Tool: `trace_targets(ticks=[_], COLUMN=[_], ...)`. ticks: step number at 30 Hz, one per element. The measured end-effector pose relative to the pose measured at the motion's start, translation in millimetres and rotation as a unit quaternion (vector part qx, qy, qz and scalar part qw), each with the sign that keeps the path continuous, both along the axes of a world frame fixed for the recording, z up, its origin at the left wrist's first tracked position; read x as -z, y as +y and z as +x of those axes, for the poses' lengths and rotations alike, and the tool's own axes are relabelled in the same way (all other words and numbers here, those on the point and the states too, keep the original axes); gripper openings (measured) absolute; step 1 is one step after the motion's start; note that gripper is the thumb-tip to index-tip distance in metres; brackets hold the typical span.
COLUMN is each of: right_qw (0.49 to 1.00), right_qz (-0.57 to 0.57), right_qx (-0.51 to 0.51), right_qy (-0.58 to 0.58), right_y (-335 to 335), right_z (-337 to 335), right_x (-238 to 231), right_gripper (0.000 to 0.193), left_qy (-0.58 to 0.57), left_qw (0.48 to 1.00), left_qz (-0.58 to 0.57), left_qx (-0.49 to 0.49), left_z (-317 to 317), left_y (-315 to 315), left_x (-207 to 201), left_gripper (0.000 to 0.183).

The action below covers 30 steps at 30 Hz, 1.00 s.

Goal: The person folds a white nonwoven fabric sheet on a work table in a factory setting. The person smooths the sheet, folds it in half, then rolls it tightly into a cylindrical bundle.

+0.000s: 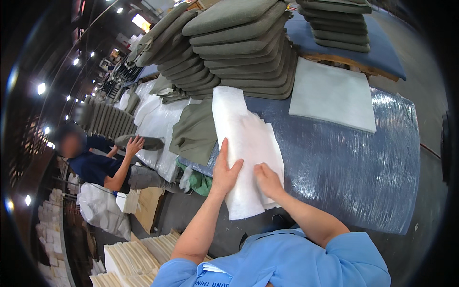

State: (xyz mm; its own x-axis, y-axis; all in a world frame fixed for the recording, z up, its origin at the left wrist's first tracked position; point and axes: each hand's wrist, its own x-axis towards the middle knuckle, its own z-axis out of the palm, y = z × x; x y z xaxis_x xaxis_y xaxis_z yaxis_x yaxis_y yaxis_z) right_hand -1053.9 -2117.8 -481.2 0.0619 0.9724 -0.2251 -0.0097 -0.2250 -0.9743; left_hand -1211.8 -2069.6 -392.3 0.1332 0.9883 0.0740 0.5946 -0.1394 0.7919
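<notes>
A folded white sheet of fluffy wadding (251, 136) lies in front of me, its far part over the table and its lower end hanging past the near edge. My left hand (225, 171) grips its left side, fingers pointing away and thumb spread on top. On the right part of the sheet, my right hand (268, 181) is closed with curled fingers, pinching the material. An olive-grey fabric piece (195, 131) lies to the left of the wadding. Fingers under the sheet are hidden.
The table (344, 167) is covered in blue, shiny plastic wrap. Tall stacks of grey-green cushions (244, 48) stand at its far side, beside a flat white wadding pile (332, 95). A co-worker (107, 165) handles a cushion at left. Cream foam slabs (131, 258) sit low left.
</notes>
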Motion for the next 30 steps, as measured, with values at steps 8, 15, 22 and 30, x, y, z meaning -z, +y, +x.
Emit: trace_targets(ticks=[8, 15, 22, 30], right_qw=[0.991, 0.963, 0.954, 0.988], right_qz=[0.089, 0.200, 0.066, 0.084], right_qx=[0.041, 0.097, 0.161, 0.096], right_qy=[-0.089, -0.153, -0.245, -0.086], right_y=[-9.7, -4.9, 9.2, -26.5], right_z=[-24.4, -34.5, -24.6, -18.2], right_x=[-21.3, 8.4, 81.3, 47.3], right_gripper=[0.043, 0.036, 0.026, 0.036], left_qy=[-0.015, 0.118, 0.102, 0.115], left_qw=[0.999, 0.991, 0.994, 0.991], left_qz=[0.013, 0.032, 0.017, 0.050], left_qx=[0.028, 0.055, 0.036, 0.035], left_z=[-12.7, -19.0, -34.4, -22.5], left_y=[-2.1, -37.8, -34.0, -35.0], left_x=[-0.1, -1.3, 0.4, 4.4], left_gripper=[0.092, 0.098, 0.099, 0.098])
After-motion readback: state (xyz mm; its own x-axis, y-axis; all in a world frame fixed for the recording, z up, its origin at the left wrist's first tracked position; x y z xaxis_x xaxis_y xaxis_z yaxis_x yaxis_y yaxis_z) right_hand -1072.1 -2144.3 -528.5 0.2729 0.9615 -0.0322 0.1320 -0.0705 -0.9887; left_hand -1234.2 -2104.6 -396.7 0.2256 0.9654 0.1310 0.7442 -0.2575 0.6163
